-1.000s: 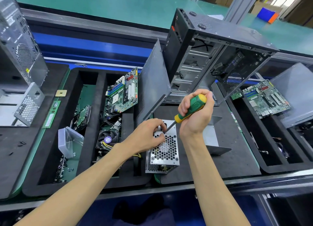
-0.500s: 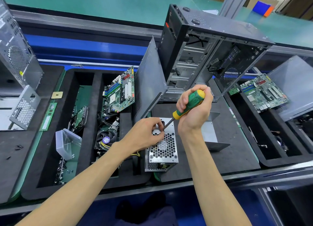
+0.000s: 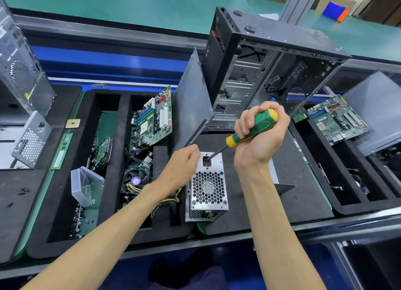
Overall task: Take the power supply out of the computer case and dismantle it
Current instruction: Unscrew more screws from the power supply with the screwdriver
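The silver power supply stands on the black mat with its honeycomb fan grille facing up. My left hand holds its upper left edge. My right hand grips a green and yellow screwdriver, whose tip is set in the dark socket near the top of the unit. The open black computer case stands upright behind, its side panel leaning against it.
A black foam tray on the left holds a motherboard, a cooler fan, a hard drive and a clear plastic box. Another tray on the right holds a second motherboard. A metal sheet lies right of the supply.
My left hand has slid off the socket area to the supply's left edge, uncovering the dark socket. The screwdriver tip stays in it.
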`<action>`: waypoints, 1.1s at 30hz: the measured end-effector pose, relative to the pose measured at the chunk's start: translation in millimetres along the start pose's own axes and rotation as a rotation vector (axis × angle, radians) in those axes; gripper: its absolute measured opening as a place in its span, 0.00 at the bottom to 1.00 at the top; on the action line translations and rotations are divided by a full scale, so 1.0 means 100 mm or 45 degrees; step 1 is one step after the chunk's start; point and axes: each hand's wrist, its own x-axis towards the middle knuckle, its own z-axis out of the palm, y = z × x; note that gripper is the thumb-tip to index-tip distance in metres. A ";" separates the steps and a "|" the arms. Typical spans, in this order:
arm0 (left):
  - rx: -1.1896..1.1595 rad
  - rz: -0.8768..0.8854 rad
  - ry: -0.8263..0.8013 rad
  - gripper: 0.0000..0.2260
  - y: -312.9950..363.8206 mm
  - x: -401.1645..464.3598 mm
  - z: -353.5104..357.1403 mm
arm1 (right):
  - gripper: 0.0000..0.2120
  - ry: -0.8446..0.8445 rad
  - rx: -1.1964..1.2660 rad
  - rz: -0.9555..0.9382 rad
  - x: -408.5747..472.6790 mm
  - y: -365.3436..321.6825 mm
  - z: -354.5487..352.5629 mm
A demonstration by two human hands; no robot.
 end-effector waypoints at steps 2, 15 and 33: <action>-0.269 -0.220 0.030 0.08 0.01 0.03 -0.03 | 0.14 -0.016 0.008 -0.010 0.00 -0.03 0.02; -0.871 -0.951 -0.085 0.11 -0.16 -0.16 -0.04 | 0.17 -0.047 -0.090 0.113 -0.17 0.27 0.01; -1.080 -0.929 -0.118 0.10 -0.21 -0.14 0.04 | 0.18 -0.282 -0.219 0.130 -0.25 0.44 0.00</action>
